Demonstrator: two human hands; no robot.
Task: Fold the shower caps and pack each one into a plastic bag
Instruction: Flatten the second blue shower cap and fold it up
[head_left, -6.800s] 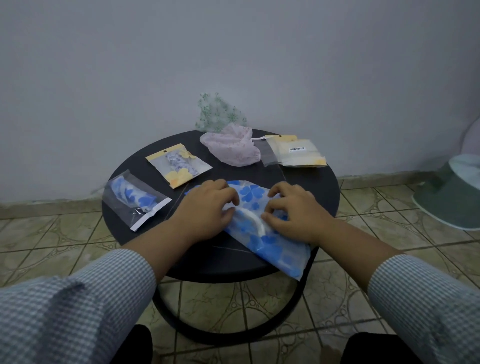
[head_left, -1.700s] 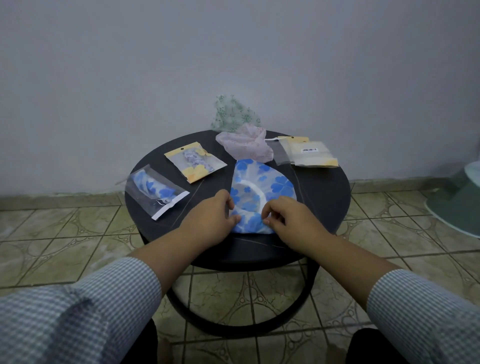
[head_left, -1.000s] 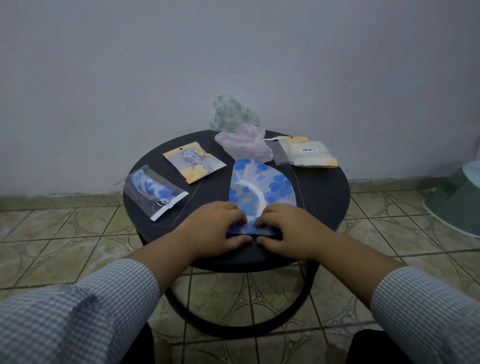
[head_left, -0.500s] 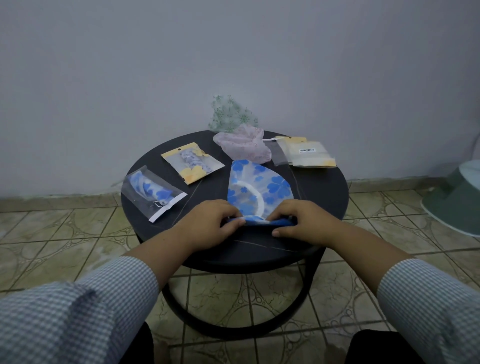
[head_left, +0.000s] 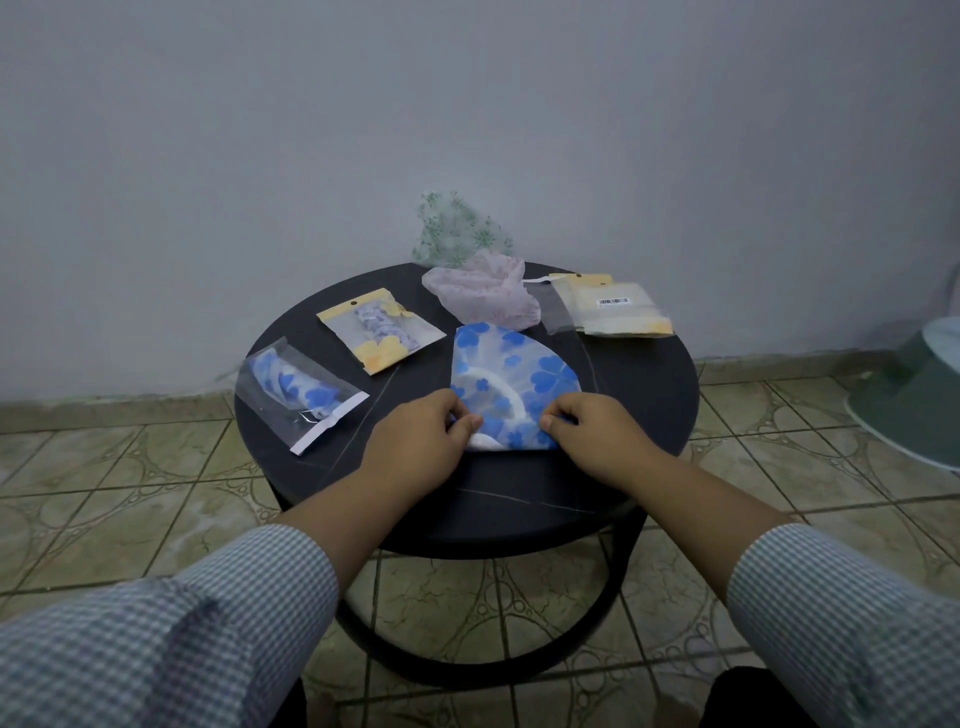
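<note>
Both hands are pinching the near edge of the blue cap (head_left: 511, 382): the left hand (head_left: 421, 441) is gripping its left corner, the right hand (head_left: 589, 434) its right corner, fingers curled onto the plastic. It is lying flat, partly folded, on the black table (head_left: 639, 415). Two packed bags (head_left: 298, 392) (head_left: 379, 330) are sitting to the left; a pink cap (head_left: 480, 299), a green cap (head_left: 457, 223) and empty bags (head_left: 608, 312) are lying at the far side.

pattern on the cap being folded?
Blue flowers on translucent white; the shower cap, pinched by left hand and right hand, head view.
</note>
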